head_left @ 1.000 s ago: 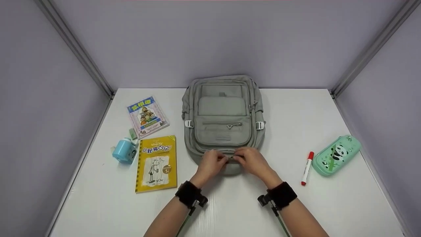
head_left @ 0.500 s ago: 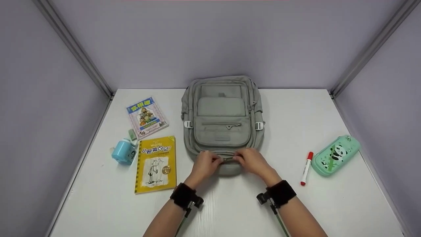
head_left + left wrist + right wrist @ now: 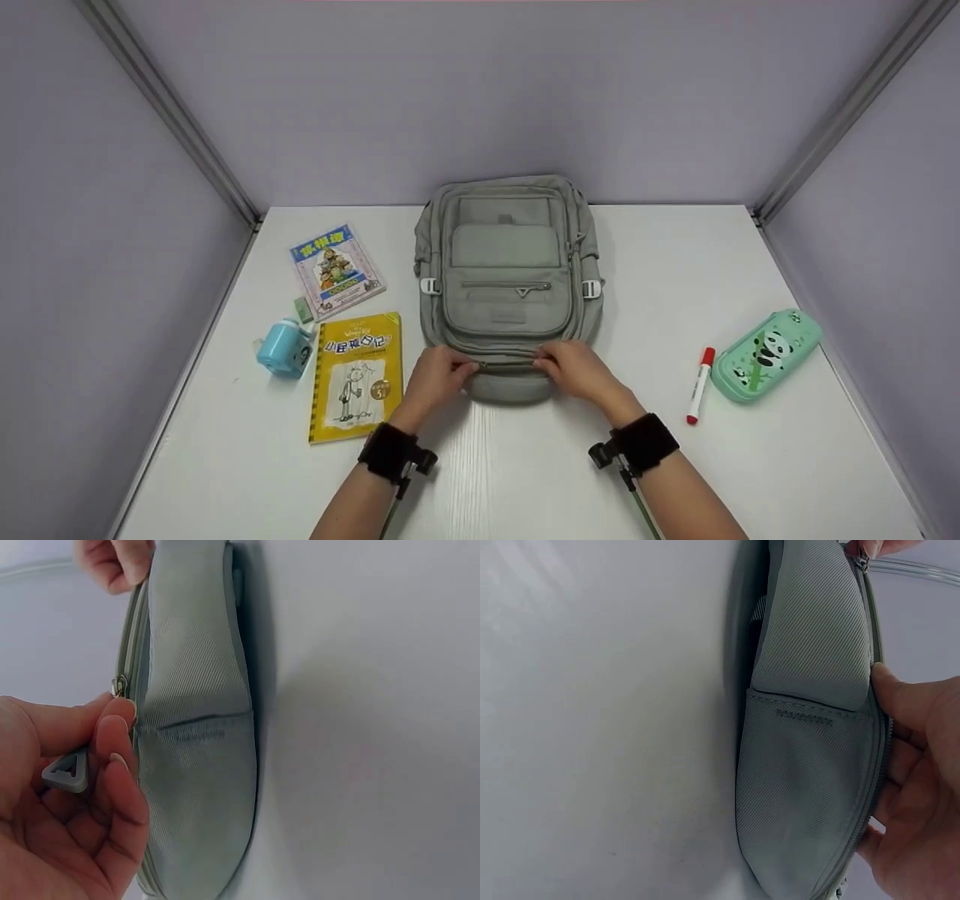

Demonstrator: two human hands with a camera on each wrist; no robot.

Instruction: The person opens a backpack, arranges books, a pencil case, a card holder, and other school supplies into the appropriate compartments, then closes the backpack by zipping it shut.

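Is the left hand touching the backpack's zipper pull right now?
Touching: the left wrist view shows the left hand pinching the triangular zipper pull beside the backpack.

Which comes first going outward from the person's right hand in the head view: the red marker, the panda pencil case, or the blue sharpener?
Measured from the right hand:
1. Red marker, just to its right on the table.
2. Panda pencil case, farther right, beyond the marker.
3. Blue sharpener, far off on the left side, past the yellow book.

Grey-green backpack (image 3: 508, 277); yellow book (image 3: 357, 375); pink-and-blue book (image 3: 335, 268); blue sharpener (image 3: 283, 352); red-capped white marker (image 3: 700, 384); mint case (image 3: 766, 354) with panda print; white surface (image 3: 525, 480).
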